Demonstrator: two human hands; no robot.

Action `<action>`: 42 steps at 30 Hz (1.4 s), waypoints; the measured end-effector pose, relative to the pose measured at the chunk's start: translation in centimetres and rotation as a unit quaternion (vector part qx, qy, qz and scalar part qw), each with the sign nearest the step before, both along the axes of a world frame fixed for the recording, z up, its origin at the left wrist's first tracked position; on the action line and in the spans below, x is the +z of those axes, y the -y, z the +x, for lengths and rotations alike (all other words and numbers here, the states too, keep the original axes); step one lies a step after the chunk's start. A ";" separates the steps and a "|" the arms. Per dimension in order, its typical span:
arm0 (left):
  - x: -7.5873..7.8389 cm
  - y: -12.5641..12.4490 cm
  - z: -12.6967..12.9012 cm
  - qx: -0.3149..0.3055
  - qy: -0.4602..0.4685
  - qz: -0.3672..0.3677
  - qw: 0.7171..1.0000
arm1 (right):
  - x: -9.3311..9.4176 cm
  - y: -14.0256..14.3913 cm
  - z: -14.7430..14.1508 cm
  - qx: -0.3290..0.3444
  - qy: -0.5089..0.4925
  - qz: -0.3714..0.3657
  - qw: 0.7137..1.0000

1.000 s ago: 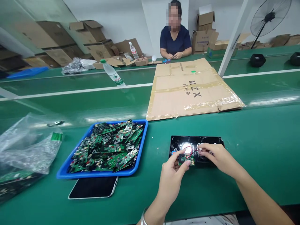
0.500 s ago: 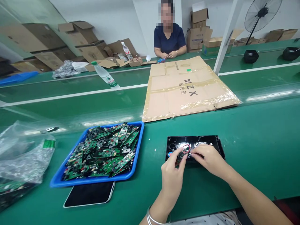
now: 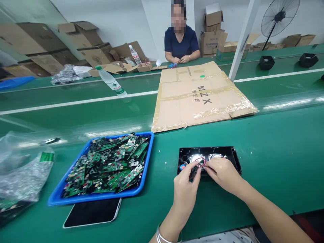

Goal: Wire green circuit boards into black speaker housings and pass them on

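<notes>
Left hand [image 3: 186,189]: thumb and forefinger pinch a small circuit board [image 3: 194,172], held on edge at the near rim of the black speaker panel [image 3: 234,156]. Fingers narrow, closed on the board; a bangle sits on that wrist.

Right hand [image 3: 222,172]: fingertips drawn together on the thin red and white leads [image 3: 202,163] that run from the board towards the speakers. Whether they grip a connector or only the wire is too small to tell.

The panel lies flat on the green bench mat [image 3: 278,152], with two round speaker units, left speaker [image 3: 196,158] and right speaker [image 3: 215,156], set side by side in it. Both hands meet over the left speaker.

Step in hand, as judged: wiring or seating the board onto the panel; the board is not yet lying flat in it. The next move calls for fine fingertip control: steady the board with the left hand, guide the leads with the right without tugging them.

Outward: a blue tray [image 3: 146,162] heaped with similar boards just left of the panel; a phone [image 3: 92,212], screen dark, partly under the tray's near edge; a clear plastic bag [image 3: 22,168] far left. Beyond, flattened cardboard [image 3: 197,98], a tilted water bottle [image 3: 110,81], and a person in a dark shirt [image 3: 181,44] seated opposite, hands on the far bench.
</notes>
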State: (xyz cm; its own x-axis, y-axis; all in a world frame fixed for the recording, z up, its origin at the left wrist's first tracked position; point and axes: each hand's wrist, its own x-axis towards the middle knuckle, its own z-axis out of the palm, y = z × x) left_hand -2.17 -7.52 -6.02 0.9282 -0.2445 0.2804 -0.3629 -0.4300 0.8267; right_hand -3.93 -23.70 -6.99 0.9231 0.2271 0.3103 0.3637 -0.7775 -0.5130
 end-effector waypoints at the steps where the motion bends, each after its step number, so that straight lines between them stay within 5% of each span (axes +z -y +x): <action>1: -0.1 0.0 0.0 -0.006 0.002 0.002 1.000 | 0.0 -0.1 0.0 0.003 0.006 -0.017 1.000; 6: -0.3 0.0 0.1 -0.030 0.013 0.014 0.999 | -0.3 -0.3 0.1 0.005 0.031 -0.065 0.997; 14: 0.6 -0.6 0.5 -0.094 -0.132 -0.069 0.984 | 0.6 0.3 0.1 -0.005 -0.129 0.024 0.991; 32: 0.9 0.0 0.2 -0.068 -0.172 -0.105 0.977 | 0.4 0.0 -0.3 -0.006 -0.074 0.076 0.994; 35: 0.9 -0.3 0.2 -0.038 -0.175 -0.088 0.980 | 1.4 1.2 -0.9 -0.047 -0.044 0.104 0.992; 39: 1.1 -0.7 0.1 -0.006 -0.213 -0.057 0.975 | 2.1 4.4 -1.8 -0.183 -0.072 0.117 0.973; 42: 1.0 -0.7 0.1 -0.004 -0.231 -0.030 0.973 | 1.8 6.0 -1.7 -0.184 -0.153 0.105 0.965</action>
